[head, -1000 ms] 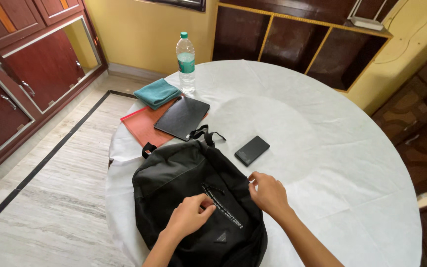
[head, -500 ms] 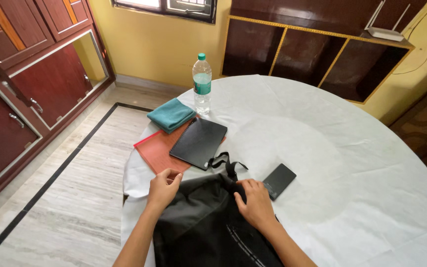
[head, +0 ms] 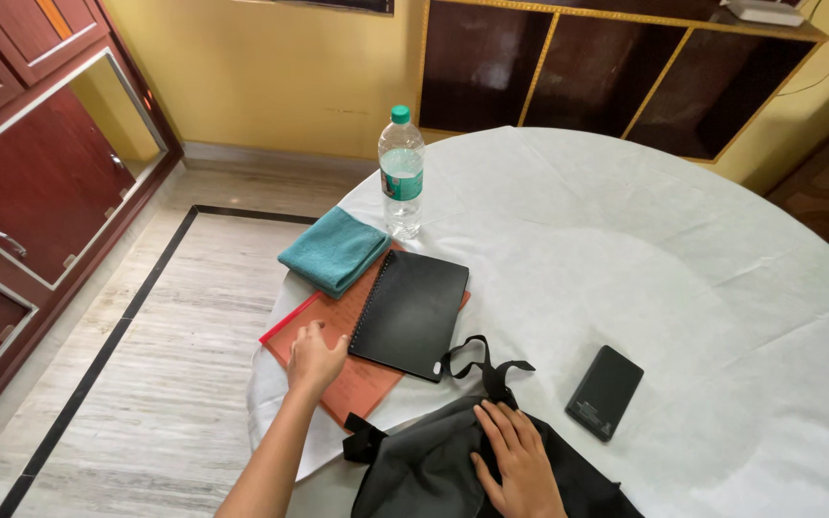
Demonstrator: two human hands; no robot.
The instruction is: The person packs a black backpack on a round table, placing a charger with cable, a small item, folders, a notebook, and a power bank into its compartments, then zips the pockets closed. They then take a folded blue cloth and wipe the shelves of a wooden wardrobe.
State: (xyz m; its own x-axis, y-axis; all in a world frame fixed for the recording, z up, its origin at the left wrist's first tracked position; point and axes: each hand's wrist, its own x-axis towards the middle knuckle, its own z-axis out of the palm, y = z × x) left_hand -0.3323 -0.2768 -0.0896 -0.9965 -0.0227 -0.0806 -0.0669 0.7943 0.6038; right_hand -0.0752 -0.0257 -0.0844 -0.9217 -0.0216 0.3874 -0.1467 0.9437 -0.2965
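Reaching left hand [head: 316,357] onto red folder [head: 357,379], right hand [head: 518,459] flat on backpack [head: 434,470]

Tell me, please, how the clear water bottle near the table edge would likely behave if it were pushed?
The water bottle stands upright, tall and narrow, so a high push would probably tip it. It looks mostly full, so likely heavy for its size. Once down, its round body could roll off the table.

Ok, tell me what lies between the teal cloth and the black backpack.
In the head view, the black spiral notebook lies between the cloth and the backpack, resting on an orange folder that the left hand touches.
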